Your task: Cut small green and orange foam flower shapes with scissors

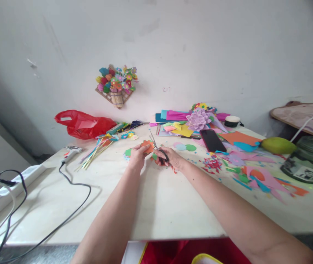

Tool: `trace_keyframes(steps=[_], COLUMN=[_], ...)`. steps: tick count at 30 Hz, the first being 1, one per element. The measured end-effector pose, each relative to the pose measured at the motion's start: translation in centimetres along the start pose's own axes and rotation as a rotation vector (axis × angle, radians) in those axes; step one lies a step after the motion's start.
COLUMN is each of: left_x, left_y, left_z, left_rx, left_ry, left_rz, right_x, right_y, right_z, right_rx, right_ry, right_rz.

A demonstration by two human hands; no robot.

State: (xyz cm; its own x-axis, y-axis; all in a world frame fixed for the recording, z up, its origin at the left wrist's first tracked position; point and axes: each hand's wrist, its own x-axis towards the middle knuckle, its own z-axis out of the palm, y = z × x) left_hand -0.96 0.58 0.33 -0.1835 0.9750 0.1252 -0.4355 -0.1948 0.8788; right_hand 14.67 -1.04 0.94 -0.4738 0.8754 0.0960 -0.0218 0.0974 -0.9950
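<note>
My left hand [138, 155] pinches an orange flower-shaped cutout [147, 146] with a scalloped edge, above the middle of the table. In my right hand [170, 156] is a pair of scissors [164, 155] with dark handles; its blades point up and away, beside the orange cutout. Whether the blades touch the cutout I cannot tell. Green and light blue cutouts [128, 152] lie just left of my left hand. Small orange scraps [175, 170] lie under my right hand. Behind it rest a green round piece [191, 147] and paler cutouts.
A red plastic bag [86, 124], thin sticks [97, 152] and a corded glue gun [71, 154] are at left. On the right lie a phone [213, 141], coloured scraps [258, 176], a green fruit [279, 145] and a glass jar [307, 161]. Stacked coloured sheets [173, 116] stand against the wall.
</note>
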Motion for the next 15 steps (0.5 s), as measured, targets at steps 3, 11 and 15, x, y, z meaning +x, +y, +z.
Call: trace_keyframes(steps=[3,11,15], left_x=[0.0,0.01,0.1], left_y=[-0.03,-0.07,-0.22], left_z=[0.02,0.02,-0.05], left_rx=[-0.023,-0.035,-0.036], left_ry=[0.0,0.001,0.002], left_rz=[-0.003,-0.002,-0.009], right_x=[-0.24,-0.09,0.1], right_y=[-0.22,0.01,0.3], right_z=[0.19,0.29,0.31], right_rx=[-0.017,-0.019,-0.026], right_ry=[0.013,0.034,0.041], right_rz=[-0.001,0.029,0.022])
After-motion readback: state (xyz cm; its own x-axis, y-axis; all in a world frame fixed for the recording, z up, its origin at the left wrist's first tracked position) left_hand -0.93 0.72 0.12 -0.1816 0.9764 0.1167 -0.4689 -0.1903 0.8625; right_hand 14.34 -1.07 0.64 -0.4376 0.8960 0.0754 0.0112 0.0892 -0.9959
